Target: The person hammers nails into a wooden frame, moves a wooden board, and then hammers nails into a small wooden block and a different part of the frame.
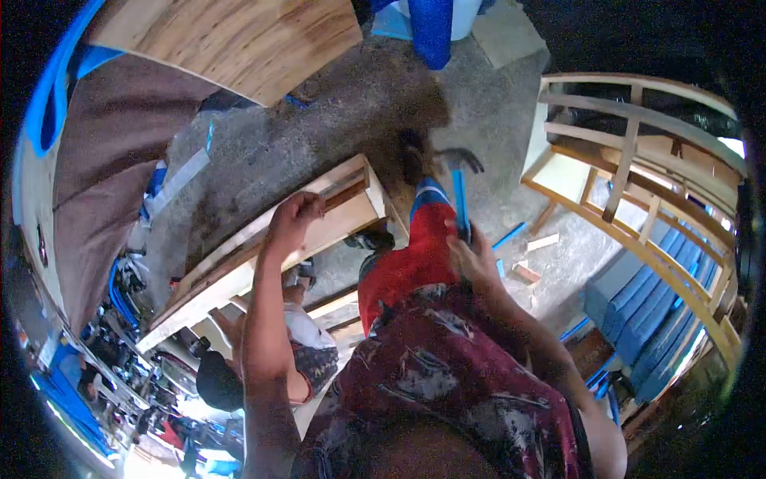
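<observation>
My right hand [476, 259] is closed round the lower end of a claw hammer [459, 195], whose handle is blue and whose dark metal head points away from me. The hammer is beside my red-clad leg, above the concrete floor. My left hand [295, 217] is raised with its fingers curled together; whatever may be in them is hidden. Beneath or behind it, from this angle, lies a long wooden frame [231, 259] made of pale boards, with an end piece near my foot.
Another person [307, 339] works by the wooden frame at left, one hand on it. A slatted wooden frame [630, 152] stands at right, near blue stacked pieces [650, 291]. Plywood [231, 40] is at upper left. Wood offcuts [542, 242] lie on the floor.
</observation>
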A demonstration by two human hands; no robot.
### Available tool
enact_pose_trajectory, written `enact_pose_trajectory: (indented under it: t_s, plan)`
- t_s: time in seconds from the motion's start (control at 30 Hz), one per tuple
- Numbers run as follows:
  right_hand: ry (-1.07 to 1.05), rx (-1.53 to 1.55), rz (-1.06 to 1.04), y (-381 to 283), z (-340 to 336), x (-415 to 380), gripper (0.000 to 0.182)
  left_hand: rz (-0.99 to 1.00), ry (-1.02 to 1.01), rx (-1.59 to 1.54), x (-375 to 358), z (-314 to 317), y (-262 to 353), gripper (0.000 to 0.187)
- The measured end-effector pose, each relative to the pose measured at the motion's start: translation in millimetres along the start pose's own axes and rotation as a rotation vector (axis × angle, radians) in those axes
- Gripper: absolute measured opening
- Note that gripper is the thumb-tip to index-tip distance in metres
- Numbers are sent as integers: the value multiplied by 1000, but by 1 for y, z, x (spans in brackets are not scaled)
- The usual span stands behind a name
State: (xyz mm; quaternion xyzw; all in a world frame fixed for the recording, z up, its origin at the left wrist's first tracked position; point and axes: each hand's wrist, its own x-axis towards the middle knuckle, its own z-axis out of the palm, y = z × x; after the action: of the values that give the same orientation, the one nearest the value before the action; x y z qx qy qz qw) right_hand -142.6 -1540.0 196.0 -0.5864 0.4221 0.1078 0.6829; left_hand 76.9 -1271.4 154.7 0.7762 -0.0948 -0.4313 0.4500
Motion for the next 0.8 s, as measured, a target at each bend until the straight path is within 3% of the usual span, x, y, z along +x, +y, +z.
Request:
enact_pose_trajectory:
  t_s: [0.07,0.13,0.27,0.33,0.37,0.47,0.6,0.67,0.7,0.8]
  plan:
    - [62,157,22,16,-6,0,32,-75,15,74,50,10,-17,24]
    - [42,-24,102,21,-15,13,31,41,-55,107,98,24,-21,24]
    - [-84,151,348,21,-25,54,33,120,-13,427,173,73,-24,23]
    - [-115,263,451,12,-27,76,34,48,-328,541,204,83,-35,20]
    - [-149,263,455,10,-29,88,37,-41,-476,423,220,90,-52,19]
    - [-188,308,471,23,-29,112,39,-13,-643,627,239,94,-80,19]
    - [-131,322,506,30,-22,131,32,16,-829,595,256,90,-106,21]
    - [-125,309,520,30,-20,132,33,-213,-893,392,254,89,-106,25]
    - [-118,346,530,33,-17,133,36,-43,-868,500,253,86,-105,28]
    - [-111,363,526,28,-13,137,38,59,-901,435,254,87,-109,30]
